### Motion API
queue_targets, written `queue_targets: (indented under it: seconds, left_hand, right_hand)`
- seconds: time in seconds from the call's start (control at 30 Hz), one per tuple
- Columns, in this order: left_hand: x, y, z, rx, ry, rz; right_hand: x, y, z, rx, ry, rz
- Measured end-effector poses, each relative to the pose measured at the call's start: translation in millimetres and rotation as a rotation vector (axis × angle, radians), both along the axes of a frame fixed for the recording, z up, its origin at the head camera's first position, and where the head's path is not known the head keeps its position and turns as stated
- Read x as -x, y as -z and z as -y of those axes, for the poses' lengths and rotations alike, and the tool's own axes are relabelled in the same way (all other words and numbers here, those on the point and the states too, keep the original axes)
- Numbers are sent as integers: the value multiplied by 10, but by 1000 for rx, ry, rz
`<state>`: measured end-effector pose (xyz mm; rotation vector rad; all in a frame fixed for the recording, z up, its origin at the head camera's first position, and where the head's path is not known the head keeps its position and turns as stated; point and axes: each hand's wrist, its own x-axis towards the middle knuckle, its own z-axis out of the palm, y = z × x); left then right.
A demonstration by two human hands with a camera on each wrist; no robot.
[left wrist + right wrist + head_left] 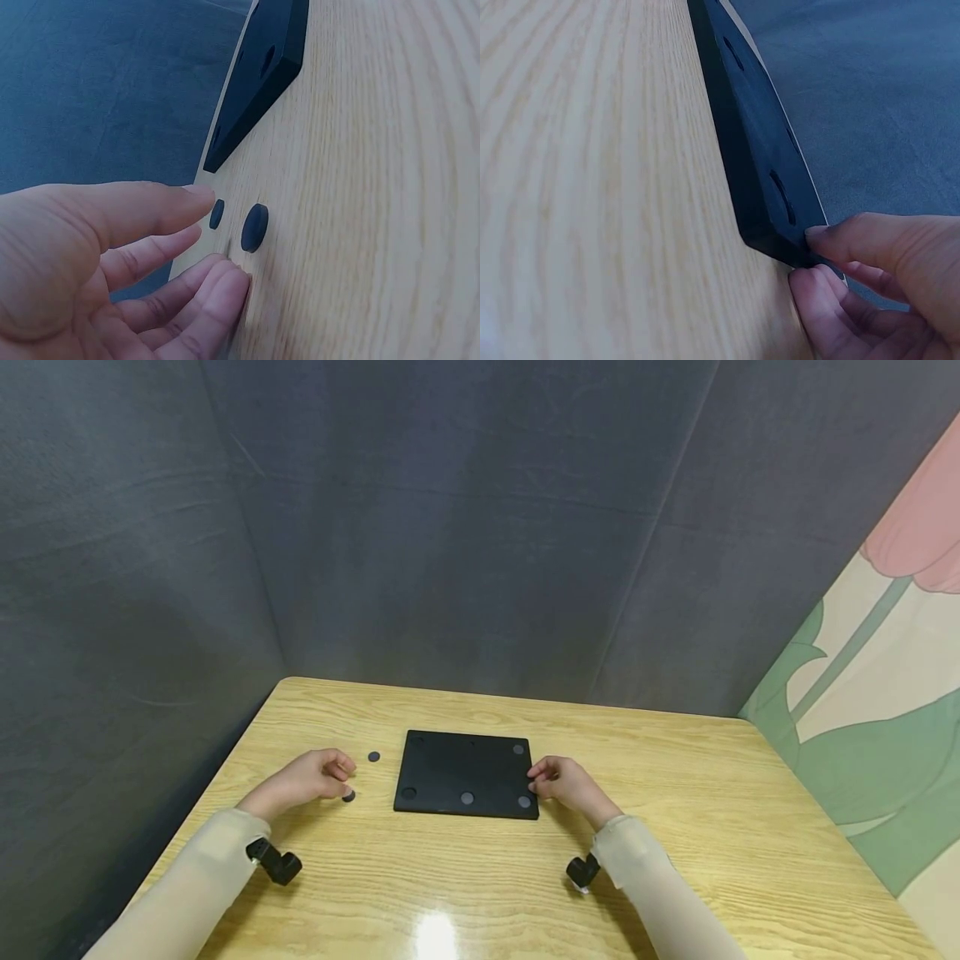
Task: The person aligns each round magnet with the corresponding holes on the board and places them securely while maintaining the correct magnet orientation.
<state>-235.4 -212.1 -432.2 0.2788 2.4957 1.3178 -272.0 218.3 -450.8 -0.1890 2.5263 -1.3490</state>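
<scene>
A flat black rectangular board [461, 768] with round recesses lies on the table. Grey discs fill some of its recesses, among them a front middle disc [467, 798] and a disc [518, 749] at the back right. My right hand [567, 783] grips the board's right edge, thumb over the top face and fingers against the side. Left of the board, my left hand [309, 778] reaches toward a small dark disc [255, 228] on the table, its thumb and fingers spread apart beside it. Farther back lies a second loose disc [373, 757].
The wooden table [480, 877] ends at a dark grey curtain [465, 543] behind the board. Along the right side hangs a cloth with a floral pattern [877, 710]. Small black cameras sit at both wrists.
</scene>
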Motion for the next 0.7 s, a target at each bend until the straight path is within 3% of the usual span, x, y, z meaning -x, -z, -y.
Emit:
queue_targets:
  seconds: [0.3, 0.7]
  left_hand:
    - [-54, -36, -23, 38, -11, 8]
    - [-30, 9, -38, 67, 0, 16]
  right_hand:
    - [-24, -41, 10, 10, -20, -13]
    - [3, -2, -6, -16, -33, -31]
